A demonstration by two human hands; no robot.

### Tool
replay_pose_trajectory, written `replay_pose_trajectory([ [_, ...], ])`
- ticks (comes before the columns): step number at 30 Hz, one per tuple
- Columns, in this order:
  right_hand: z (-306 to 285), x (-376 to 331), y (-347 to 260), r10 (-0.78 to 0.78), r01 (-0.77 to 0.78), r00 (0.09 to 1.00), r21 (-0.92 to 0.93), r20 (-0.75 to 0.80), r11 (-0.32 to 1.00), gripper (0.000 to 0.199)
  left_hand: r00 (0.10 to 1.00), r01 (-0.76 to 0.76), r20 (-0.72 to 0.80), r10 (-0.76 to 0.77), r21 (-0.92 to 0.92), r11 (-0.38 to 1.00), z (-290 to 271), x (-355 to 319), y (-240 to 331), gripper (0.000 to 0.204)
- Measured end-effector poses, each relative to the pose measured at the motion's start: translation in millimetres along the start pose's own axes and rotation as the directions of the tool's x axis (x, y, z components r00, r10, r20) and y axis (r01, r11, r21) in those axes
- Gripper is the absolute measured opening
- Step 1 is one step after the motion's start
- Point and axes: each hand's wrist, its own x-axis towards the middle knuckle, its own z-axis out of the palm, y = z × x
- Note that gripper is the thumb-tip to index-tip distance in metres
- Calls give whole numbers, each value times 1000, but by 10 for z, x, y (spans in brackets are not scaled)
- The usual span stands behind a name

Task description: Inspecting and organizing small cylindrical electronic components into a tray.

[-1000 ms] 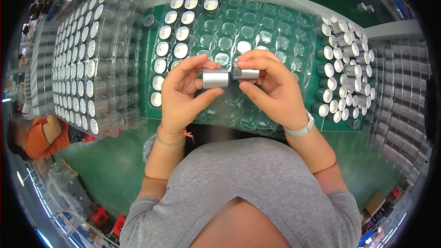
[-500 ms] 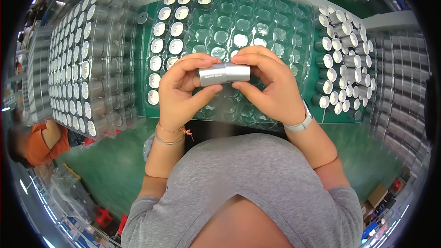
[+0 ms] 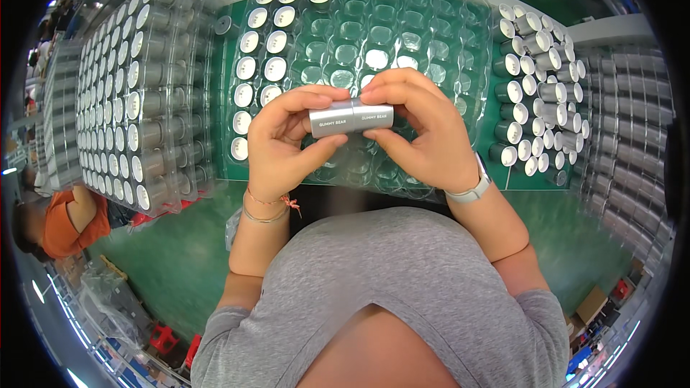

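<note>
Right cylinder [image 3: 376, 118] has turned, printed side showing, end-to-end with the left cylinder [image 3: 331, 121].
Above the clear tray [image 3: 409, 42], left hand [image 3: 280, 135] and right hand [image 3: 433, 136] each grip one; I'd keep them square.

Tray [image 3: 471, 29]: far-middle and right pockets [image 3: 381, 34] open from above; cups [image 3: 249, 42] block left columns.
Left of tray: narrow gap, then stack [image 3: 147, 93].
Right of tray: thin gap, then loose cups [image 3: 552, 92].
Above tray's near half: left hand [image 3: 280, 138], cylinders [image 3: 334, 121], right hand [image 3: 435, 136] obstruct.
</note>
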Motion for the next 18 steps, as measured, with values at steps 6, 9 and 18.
replay_pose_trajectory([
  [6,28,10,6,-100,100,993,-6,-67,995,37,997,-70,33,70,2,998,-8,-4,-3,43],
  [9,7,8,-5,-110,109,994,-56,-19,993,37,998,-59,31,60,-6,998,-16,-9,-9,42],
  [18,28,-7,-38,16,-16,1000,-145,-5,989,50,994,-110,30,107,148,983,28,2,-10,58],
])
